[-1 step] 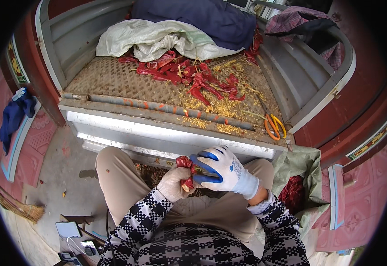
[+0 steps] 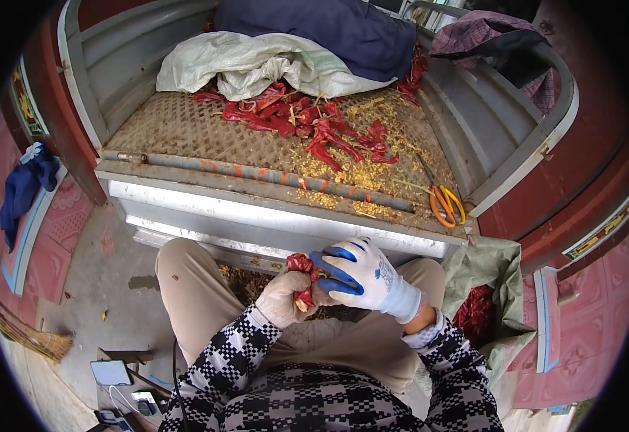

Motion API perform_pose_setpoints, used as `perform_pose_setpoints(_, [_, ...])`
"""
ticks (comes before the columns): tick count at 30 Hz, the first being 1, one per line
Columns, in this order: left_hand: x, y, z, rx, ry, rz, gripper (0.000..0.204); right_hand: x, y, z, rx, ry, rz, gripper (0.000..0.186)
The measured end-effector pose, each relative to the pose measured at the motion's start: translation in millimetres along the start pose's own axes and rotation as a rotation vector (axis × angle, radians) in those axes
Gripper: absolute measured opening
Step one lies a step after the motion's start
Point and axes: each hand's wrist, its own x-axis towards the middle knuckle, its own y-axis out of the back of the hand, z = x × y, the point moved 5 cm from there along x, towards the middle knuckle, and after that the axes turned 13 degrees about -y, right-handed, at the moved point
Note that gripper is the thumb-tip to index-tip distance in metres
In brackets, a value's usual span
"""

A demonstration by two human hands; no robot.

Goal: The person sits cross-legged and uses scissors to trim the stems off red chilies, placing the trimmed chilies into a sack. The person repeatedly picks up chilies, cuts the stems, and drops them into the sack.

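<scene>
Broadly, a metal cargo bed (image 2: 149, 119) fills the upper half of the frame, with a green sack (image 2: 483, 252) of red peppers standing at the right and loose red chili peppers (image 2: 278, 119) strewn across the bed, upper centre. At the middle of the frame, the person's gloved right hand (image 2: 365, 277) curls its blue-coated fingers against the far side of what the gloved left hand (image 2: 277, 299) clasps; whether those fingers pinch anything cannot be told. Orange-and-yellow-handled scissors (image 2: 440, 209) lie right of centre. The clasped red chili (image 2: 300, 263) sits between the hands, apparently being worked at one end; the next move seems to call for a steady left grip and precise right fingertips.
</scene>
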Motion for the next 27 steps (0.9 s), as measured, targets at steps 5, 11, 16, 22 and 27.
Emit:
perform_pose_setpoints(5, [2.3, -2.5, -8.1, -0.02, 0.127, -0.155, 0.039, -5.9, -6.3, 3.0, -0.11, 0.079, 0.046, 0.046])
perform_pose_setpoints(11, [-2.8, -20.2, 2.9, 0.25, -0.014, -0.162, 0.033, -8.1, -12.0, -9.0, -0.157, 0.085, 0.18, 0.031])
perform_pose_setpoints(16, [-0.2, -20.6, 3.8, 0.225, -0.041, -0.212, 0.025, -12.6, -25.1, 8.7, 0.35, -0.348, 0.125, 0.023])
perform_pose_setpoints(22, [-0.4, -20.7, 2.4, 0.294, -0.09, -0.107, 0.016, -30.1, -56.1, 32.0, 0.995, -0.889, 0.029, 0.014])
perform_pose_setpoints(27, [-1.7, -19.6, 5.4, 0.332, -0.117, -0.109, 0.017, -32.6, -63.4, 34.8, 1.246, -1.005, 0.027, 0.017])
